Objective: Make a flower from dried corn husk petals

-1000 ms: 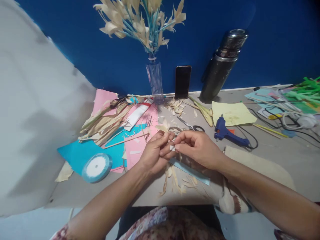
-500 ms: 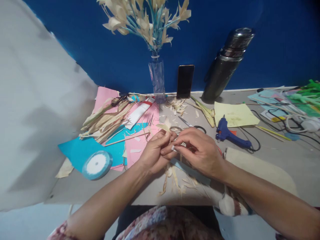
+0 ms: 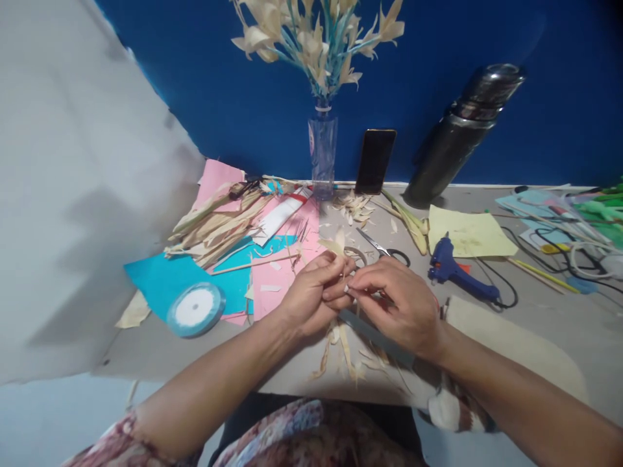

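My left hand [image 3: 318,288] is pinched around a pale corn-husk flower [image 3: 335,242], whose petals point up and to the left above the thumb. Close against it, my right hand [image 3: 396,301] pinches a tiny white piece [image 3: 346,290] between thumb and fingertips, beside the left fingers. What exactly this piece is, I cannot make out. Just beyond the hands lie scissors [image 3: 379,246] and a roll of tape [image 3: 357,257], partly hidden by the right hand. Torn husk strips [image 3: 341,353] are scattered on the table below the hands.
A clear bottle [image 3: 322,152] of husk flowers [image 3: 316,48] stands at the back, with a phone [image 3: 376,161] and a dark flask [image 3: 460,143] beside it. Rightward lies a blue glue gun [image 3: 460,269] with its cord. Ribbon spool [image 3: 196,310], dried husks [image 3: 224,224] and coloured paper [image 3: 156,282] occupy the left.
The view has shifted, so the things at the back appear farther right. Both hands keep almost the same pose, still close together, with the right fingertips at the left fingers.
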Demonstrator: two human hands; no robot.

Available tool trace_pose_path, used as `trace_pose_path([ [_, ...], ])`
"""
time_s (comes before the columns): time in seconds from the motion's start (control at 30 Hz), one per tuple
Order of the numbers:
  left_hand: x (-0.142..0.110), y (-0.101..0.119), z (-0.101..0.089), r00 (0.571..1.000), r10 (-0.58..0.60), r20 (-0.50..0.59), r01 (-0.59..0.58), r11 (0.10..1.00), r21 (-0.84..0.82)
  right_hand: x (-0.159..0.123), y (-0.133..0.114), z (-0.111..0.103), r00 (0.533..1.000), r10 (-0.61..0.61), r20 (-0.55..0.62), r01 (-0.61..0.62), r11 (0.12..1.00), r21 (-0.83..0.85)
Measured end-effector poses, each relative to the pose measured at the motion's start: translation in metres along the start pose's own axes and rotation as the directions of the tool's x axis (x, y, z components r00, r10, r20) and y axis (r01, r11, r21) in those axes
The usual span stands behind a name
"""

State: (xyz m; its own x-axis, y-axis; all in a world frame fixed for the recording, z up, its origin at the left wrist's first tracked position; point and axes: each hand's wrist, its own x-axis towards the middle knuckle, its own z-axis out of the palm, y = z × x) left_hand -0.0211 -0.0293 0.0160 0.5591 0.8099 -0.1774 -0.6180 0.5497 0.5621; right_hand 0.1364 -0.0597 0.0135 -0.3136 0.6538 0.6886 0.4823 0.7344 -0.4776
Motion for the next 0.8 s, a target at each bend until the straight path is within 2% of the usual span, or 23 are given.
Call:
trace_pose_path([
  [0.2, 0.0005, -0.0015, -0.001, 1.0, 0.015, -0.02, -0.015, 1.0, 0.021, 0.0018, 0.0, -0.0004, 0.999, -0.016, 0.049, 0.016, 1.0, 0.006],
  [0.4, 0.0006, -0.0024, -0.0019, 1.0, 0.018, -0.025, -0.016, 0.998, 0.066, 0.0019, 0.0007, -0.0018, 0.995, 0.062, 0.074, -0.062, 0.998, 0.001],
  [0.63, 0.0007, -0.0037, 0.0, 0.997, 0.006, -0.071, -0.002, 0.999, 0.054, 0.0028, 0.0032, -0.0061, 0.992, 0.021, 0.127, -0.016, 0.999, -0.04],
  [0.8, -0.0005, -0.0058, -0.0014, 0.999, -0.002, -0.049, 0.005, 0.998, 0.059, 0.0047, 0.0045, -0.0077, 0.984, 0.053, 0.171, -0.05, 0.998, -0.025],
])
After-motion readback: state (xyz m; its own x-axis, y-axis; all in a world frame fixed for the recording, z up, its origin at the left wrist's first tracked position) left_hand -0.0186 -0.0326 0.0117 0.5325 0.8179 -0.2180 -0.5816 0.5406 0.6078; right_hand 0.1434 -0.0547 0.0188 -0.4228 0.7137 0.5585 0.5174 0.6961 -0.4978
